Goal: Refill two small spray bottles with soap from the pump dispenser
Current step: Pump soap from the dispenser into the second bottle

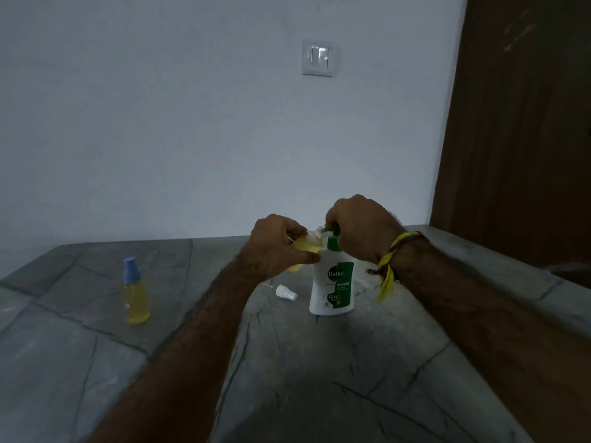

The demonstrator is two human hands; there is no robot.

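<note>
The small clear plastic spray bottle (302, 251) with yellow soap in it sits in your left hand (278, 246), lifted off the counter and tipped so its open mouth meets the nozzle of the white, green-labelled pump dispenser (332, 282). Judge it as light and thin-walled: squeeze hard and it will likely buckle or spit soap back out, and any drip on the plastic will make it slick. Hold it around the belly, as you do now, with the fingers curled over the top and the thumb underneath, leaving the neck free.

The dispenser stands upright on the grey stone counter (319, 378), just right of your left hand. It looks heavier and stiffer, with a broad base, yet a push on the pump that is off-centre could rock it. Your right hand (359, 227) is closed over the green pump head from above, wrist arched, a yellow thread band (388, 266) hanging from it; whether the fingers also brace the dispenser's neck is hidden.

The white spray cap (286, 292) lies on its side on the counter, just left of the dispenser's base. Well off to the left stands the second spray bottle (136, 295), upright, yellow-filled, its blue cap on, probably already done.
</note>
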